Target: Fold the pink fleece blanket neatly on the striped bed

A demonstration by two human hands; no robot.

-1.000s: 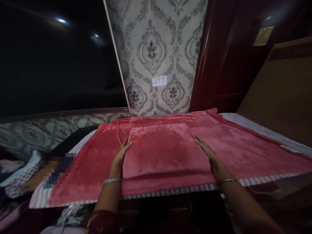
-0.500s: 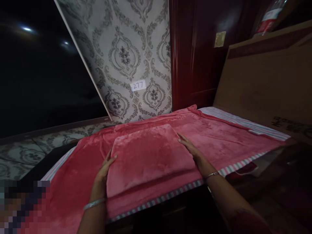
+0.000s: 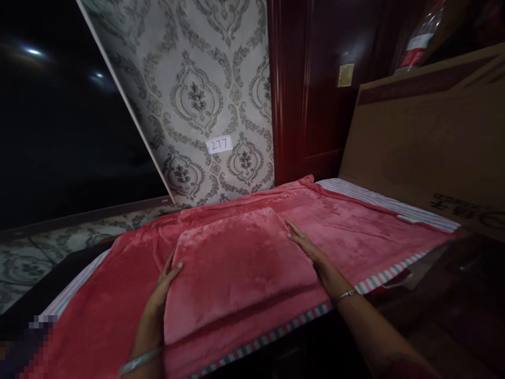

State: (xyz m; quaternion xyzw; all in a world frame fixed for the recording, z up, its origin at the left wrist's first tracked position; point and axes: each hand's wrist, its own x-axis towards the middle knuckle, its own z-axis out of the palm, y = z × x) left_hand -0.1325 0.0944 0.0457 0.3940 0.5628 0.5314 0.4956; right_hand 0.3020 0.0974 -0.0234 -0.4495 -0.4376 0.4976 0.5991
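Note:
A thick, pink-red plush blanket [image 3: 236, 258], folded into a block, lies at the front of the table. My left hand [image 3: 161, 287] rests along its left side, the thumb stretched over the top edge and the other fingers partly hidden behind that side. Against the right edge lies my right hand [image 3: 310, 247], fingers extended and apart from the thumb. Both hands are open, touching the folded block from opposite sides. Under it spreads a plush cloth [image 3: 355, 226] of the same colour, over a striped cover [image 3: 379, 202].
A large dark screen [image 3: 71, 126] stands at the left. A cardboard box [image 3: 426, 137] leans at the right, with a bottle [image 3: 414, 52] behind it. Patterned wall, a paper label [image 3: 219, 144] reading 277 and a dark red door [image 3: 307, 105] are at the back.
The view has shifted slightly, so the scene sits a little lower and further left. Both hands stay at the sides of the folded blanket, which looks unchanged.

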